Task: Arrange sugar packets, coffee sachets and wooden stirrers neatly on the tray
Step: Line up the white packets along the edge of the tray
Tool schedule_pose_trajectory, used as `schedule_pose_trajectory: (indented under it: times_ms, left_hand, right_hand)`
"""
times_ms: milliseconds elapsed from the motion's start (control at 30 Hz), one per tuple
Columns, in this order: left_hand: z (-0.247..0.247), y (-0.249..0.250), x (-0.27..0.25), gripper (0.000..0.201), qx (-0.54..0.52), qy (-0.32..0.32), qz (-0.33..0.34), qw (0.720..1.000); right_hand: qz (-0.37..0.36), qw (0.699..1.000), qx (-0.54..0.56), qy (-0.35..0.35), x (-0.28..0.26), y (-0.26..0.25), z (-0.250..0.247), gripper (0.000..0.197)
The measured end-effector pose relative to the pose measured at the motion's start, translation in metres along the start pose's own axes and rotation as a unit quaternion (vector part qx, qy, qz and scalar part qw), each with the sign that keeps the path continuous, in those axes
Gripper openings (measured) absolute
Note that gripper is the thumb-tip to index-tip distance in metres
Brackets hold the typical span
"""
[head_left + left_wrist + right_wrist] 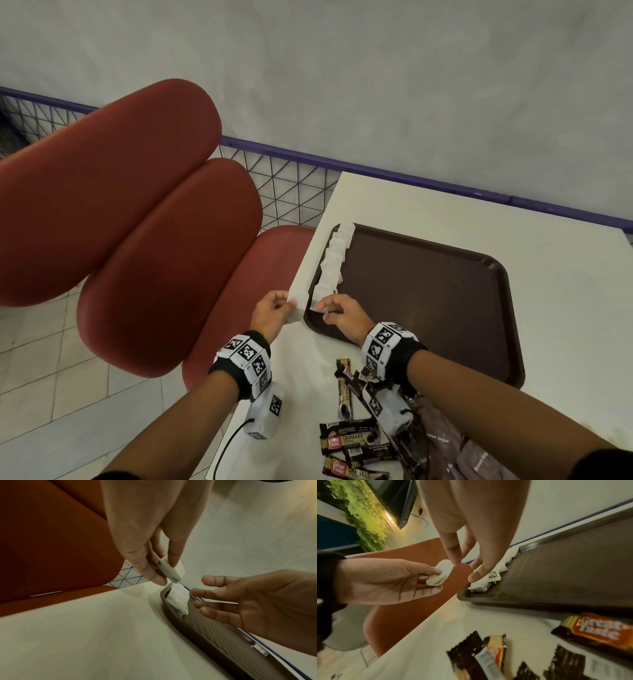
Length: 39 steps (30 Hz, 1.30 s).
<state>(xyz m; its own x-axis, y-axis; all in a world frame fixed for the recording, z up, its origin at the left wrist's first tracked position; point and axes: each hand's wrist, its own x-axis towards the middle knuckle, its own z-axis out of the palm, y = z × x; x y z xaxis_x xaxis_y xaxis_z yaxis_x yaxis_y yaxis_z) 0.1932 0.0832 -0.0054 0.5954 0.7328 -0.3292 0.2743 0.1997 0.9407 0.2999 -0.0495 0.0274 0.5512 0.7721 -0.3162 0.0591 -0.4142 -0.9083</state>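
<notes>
Left hand (388, 580): I pinch a small white packet (440, 574), off the tray's near-left corner.
Right hand (342, 318): fingertips press the row's (334, 263) nearest packet.
Tray (445, 308): row runs along left rim; next slot lies right of my left hand.

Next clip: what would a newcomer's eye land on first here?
Probably the row of white sachets lined along the brown tray's left edge, with the right hand touching the nearest one. Beside it, the left hand pinches more white sachets, while dark coffee sachets lie scattered on the table near the wrists.
</notes>
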Motion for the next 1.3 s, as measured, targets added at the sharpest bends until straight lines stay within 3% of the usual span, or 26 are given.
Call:
schedule_pose_trajectory:
  times_ms: [200, 333, 500, 667, 900, 1067, 1200, 1300]
  left_hand:
    - [0.01, 0.004, -0.003, 0.016, 0.014, -0.028, 0.007, 0.999]
    - [0.012, 0.004, -0.006, 0.013, 0.004, -0.032, 0.011, 0.999]
    - [-0.001, -0.002, -0.002, 0.014, 0.004, 0.001, 0.011, 1.0]
    - [-0.009, -0.001, -0.004, 0.012, -0.008, 0.004, 0.003, 1.0]
    - [-0.013, -0.002, -0.011, 0.019, -0.002, -0.023, -0.007, 1.0]
    - [-0.009, -0.003, -0.02, 0.018, 0.02, -0.066, -0.018, 0.997]
    - [-0.005, -0.01, -0.037, 0.02, 0.092, -0.164, -0.032, 0.982]
    - [0.0, -0.02, -0.05, 0.019, 0.189, -0.234, -0.013, 0.954]
  right_hand:
    - [0.013, 0.997, 0.061, -0.042, -0.006, -0.004, 0.005, 0.034]
    - [0.021, 0.999, 0.047, -0.005, -0.002, 0.0, 0.002, 0.033]
    - [0.031, 0.995, -0.042, 0.081, 0.008, 0.009, -0.006, 0.03]
    - [0.053, 0.995, -0.07, 0.051, 0.017, 0.009, -0.002, 0.032]
    - [0.033, 0.98, -0.19, 0.044, 0.024, 0.009, 0.009, 0.037]
    - [0.013, 0.977, -0.214, 0.022, 0.014, 0.01, 0.002, 0.036]
    - [-0.006, 0.98, -0.196, 0.026, -0.019, 0.015, -0.025, 0.037]
    - [-0.013, 0.976, -0.216, 0.009, -0.054, 0.024, -0.052, 0.034]
